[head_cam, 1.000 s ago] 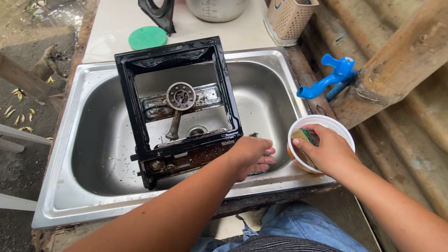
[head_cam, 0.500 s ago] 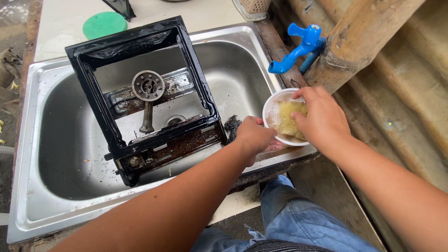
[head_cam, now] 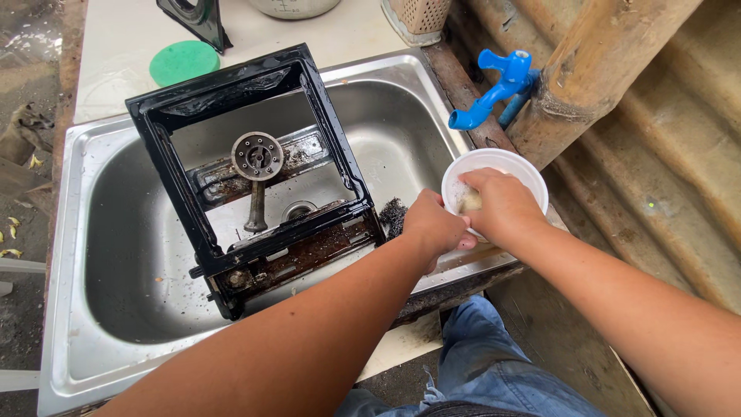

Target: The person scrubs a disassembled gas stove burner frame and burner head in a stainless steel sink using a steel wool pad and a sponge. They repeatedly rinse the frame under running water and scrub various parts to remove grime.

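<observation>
Both hands now meet at round white bowl (head_cam: 494, 166).

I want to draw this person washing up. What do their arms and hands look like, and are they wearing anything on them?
Both arms are bare up to the edge of the picture: no sleeves show. The left hand and right hand have no gloves, and no rings, watch or bracelet can be seen. Lower down, blue jeans cover the legs.
</observation>
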